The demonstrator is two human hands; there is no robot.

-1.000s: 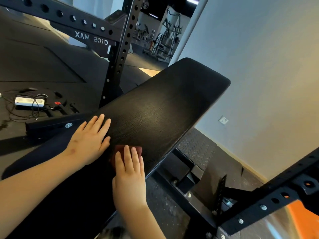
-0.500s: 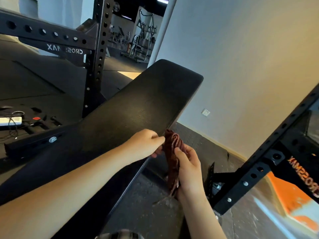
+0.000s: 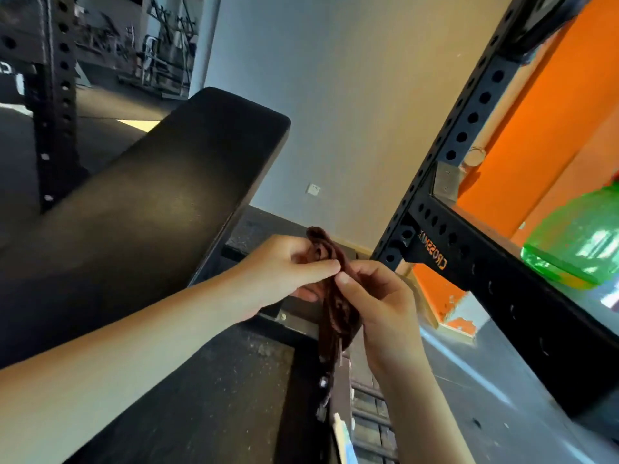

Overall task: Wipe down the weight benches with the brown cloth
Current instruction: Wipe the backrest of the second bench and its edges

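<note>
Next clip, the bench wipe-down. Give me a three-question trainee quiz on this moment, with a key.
1. True or false: the brown cloth lies spread flat on the bench pad.
2. What holds the cloth? A. the left hand alone; B. the right hand alone; C. both hands.
3. Fill in: the wall panel behind the rack upright is ____.
Key: 1. False: it hangs bunched in the air, off the pad. 2. C: both hands pinch it. 3. Orange.
</note>
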